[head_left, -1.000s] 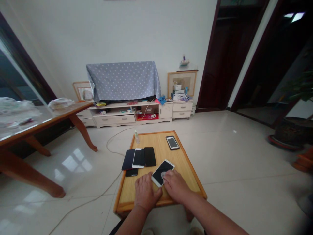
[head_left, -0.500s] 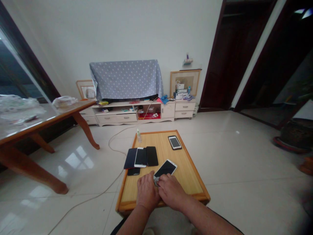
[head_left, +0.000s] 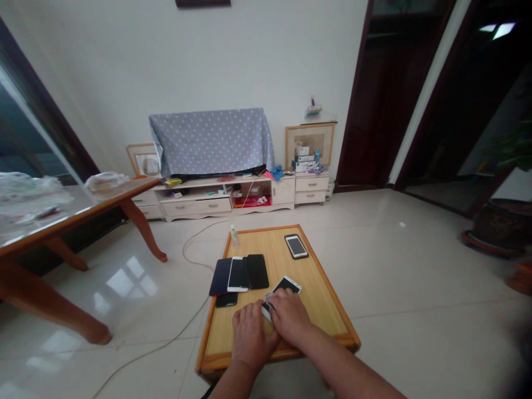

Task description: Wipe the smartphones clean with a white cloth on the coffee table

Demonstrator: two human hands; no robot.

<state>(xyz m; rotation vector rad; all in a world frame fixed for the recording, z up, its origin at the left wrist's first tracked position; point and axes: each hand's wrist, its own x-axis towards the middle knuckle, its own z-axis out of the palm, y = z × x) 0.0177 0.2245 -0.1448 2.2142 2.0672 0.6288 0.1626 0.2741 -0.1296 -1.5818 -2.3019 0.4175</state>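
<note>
A white smartphone (head_left: 291, 284) with a dark screen lies aslant on the small wooden table (head_left: 274, 235), close to its front edge. My left hand (head_left: 252, 332) holds the phone's near left end, its fingers closed along the edge and its thumb reaching toward my right hand. Over the screen, my right hand (head_left: 290, 315) is closed on a small pale grey wipe (head_left: 268, 300) pressed to the glass. Part of the phone is hidden beneath my right hand. The wipe shows only at the fingertips.
To the left lie a dark blue tablet-like case (head_left: 220, 276), another white phone (head_left: 238, 274), a black phone (head_left: 258, 271) and a smaller black phone (head_left: 226, 300). A clear bottle (head_left: 235, 237) stands at the back left. A black-edged phone (head_left: 296, 246) lies back right.
My right hand has slid up the screen with the wipe, covering more of the phone's middle. My left hand stays at the phone's near end. The view has tilted up slightly.
</note>
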